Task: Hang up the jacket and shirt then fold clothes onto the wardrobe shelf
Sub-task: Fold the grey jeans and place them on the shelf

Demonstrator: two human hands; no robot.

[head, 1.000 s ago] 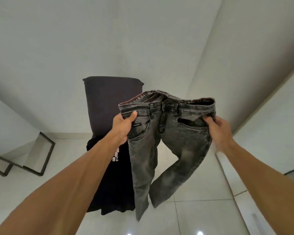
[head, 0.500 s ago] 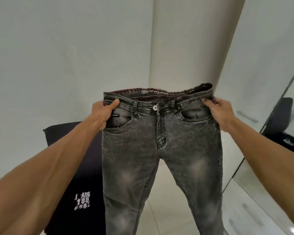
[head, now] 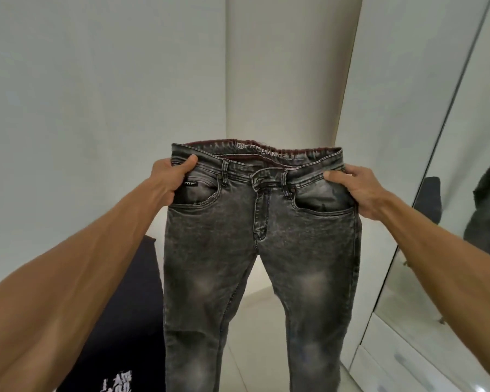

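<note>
Item: grey washed jeans (head: 260, 250), held up in the air before the person, front side toward the camera, both legs hanging down side by side.
Left hand: left hand (head: 169, 181) grips the waistband corner above the pocket, its fingers (head: 188, 162) curled tight with the thumb over the front.
Right hand: right hand (head: 358, 190) grips the opposite corner the same way, thumb (head: 333, 175) pressed on the denim.
Change: a second ago the jeans hung twisted, one leg swinging; they are now spread flat, waistband pulled level between the hands.
Meaning: the garment appears squared up and ready for a first fold, probably leg onto leg; folding not yet begun.
Surroundings: black printed garment (head: 130, 335) at lower left, just beside the jeans; mirrored panel (head: 450, 236) to the right.
Wardrobe shelf: not in view.
</note>
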